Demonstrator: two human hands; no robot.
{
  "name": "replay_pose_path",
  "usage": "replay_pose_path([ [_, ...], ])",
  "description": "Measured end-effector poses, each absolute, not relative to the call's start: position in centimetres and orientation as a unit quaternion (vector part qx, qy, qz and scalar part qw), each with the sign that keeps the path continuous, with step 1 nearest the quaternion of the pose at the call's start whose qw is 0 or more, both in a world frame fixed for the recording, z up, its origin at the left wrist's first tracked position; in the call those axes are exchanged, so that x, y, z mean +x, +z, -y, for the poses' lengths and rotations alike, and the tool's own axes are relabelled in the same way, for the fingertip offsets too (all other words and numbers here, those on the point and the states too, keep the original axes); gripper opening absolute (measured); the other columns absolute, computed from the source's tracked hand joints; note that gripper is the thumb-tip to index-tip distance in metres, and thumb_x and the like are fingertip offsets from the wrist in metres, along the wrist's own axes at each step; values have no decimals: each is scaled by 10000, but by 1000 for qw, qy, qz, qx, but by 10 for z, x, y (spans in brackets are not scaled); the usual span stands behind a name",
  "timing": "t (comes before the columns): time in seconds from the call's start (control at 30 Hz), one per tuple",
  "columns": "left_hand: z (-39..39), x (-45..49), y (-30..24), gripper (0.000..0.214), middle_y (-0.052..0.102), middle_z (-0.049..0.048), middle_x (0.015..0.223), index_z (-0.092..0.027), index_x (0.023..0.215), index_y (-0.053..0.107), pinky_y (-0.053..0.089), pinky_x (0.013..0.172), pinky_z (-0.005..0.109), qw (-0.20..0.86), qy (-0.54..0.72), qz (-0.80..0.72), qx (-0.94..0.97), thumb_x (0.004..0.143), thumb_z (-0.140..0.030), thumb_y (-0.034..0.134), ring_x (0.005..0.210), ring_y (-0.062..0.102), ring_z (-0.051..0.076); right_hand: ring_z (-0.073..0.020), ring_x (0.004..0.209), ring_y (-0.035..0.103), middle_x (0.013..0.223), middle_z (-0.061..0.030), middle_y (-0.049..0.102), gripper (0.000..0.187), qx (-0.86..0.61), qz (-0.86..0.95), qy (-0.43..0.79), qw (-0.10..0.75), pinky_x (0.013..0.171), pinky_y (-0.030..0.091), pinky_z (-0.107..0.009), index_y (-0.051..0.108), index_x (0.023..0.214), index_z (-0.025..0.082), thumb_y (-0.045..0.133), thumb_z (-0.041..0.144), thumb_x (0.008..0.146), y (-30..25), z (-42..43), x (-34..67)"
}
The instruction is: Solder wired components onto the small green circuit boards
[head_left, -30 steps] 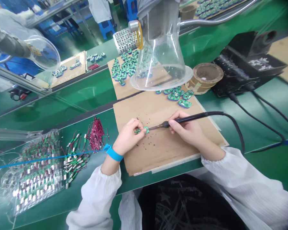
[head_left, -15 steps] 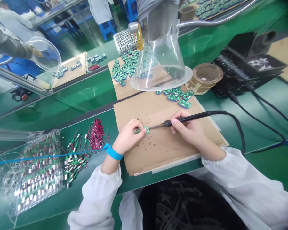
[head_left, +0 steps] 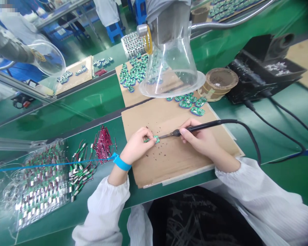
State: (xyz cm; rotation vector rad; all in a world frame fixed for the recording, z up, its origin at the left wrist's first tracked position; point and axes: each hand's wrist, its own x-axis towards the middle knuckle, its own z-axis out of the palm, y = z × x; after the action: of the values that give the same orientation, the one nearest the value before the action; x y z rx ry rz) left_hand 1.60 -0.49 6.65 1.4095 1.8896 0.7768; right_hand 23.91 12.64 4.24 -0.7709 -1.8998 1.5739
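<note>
While a small green circuit board (head_left: 154,139) is pinched between the fingertips of the left hand (head_left: 137,146), a black-handled soldering iron (head_left: 195,127) is gripped pen-fashion by the right hand (head_left: 199,141), with its metal tip held at the board's edge; whether contact is made cannot be told. The hands are held apart, bridged only by iron and board. The board is located near the middle of a brown cardboard sheet (head_left: 174,171), across which dark specks are scattered. Soldering is judged to be the step in hand, for which a steady hold and controlled tip placement are called. Left of the sheet, red-and-green wired components (head_left: 102,144) are heaped; just beyond it, round green circuit boards (head_left: 187,103) are laid out. A blue wrist strap (head_left: 121,164) is worn on the left wrist.
</note>
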Motion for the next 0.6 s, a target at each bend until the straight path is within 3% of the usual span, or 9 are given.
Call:
replay_pose_path([
  [0.6,6,18,67,151,664,34,983,-187,770,591,480,844,335,326,306,-726,522,896,-214,671,863,598,168,-131,530,531,628,42,561,289,-301,650,608,341,554,431,-287,548,874,243,630,494,991,40,-130,238],
])
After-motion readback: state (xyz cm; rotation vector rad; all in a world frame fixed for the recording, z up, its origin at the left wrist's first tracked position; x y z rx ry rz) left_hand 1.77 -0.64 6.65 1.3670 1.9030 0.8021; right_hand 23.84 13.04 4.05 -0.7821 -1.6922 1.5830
